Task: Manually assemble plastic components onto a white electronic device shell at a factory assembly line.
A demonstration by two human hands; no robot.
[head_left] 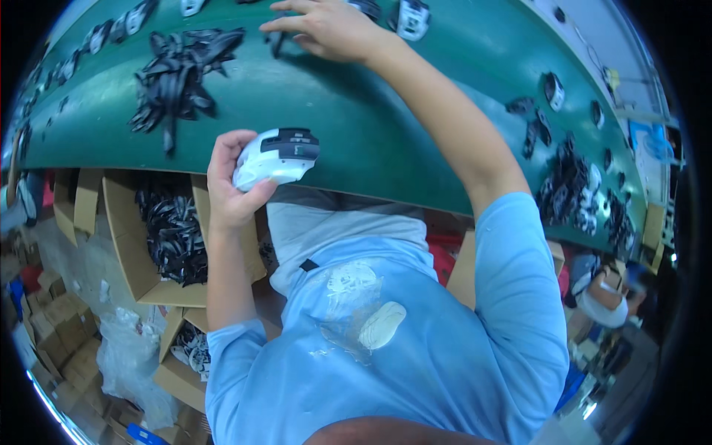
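Green conveyor belt [386, 141] — white-and-black housing [276, 156] pinched in left hand [231, 182] grip — right hand [330, 28] spread.

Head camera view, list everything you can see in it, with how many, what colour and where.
Conveyor belt: one, green, curving across the upper picture.
White and black part: one, held in front of the belt edge.
Pile of black pieces: one, black, on the belt at upper left.
Heap of parts: one, black and white, on the belt at right.
Cardboard box: one, brown, under the belt at left, holding black pieces.
Plastic bag: one, clear, lower left.
Left hand: grips the white and black part.
Right hand: open, reaching across the belt top.
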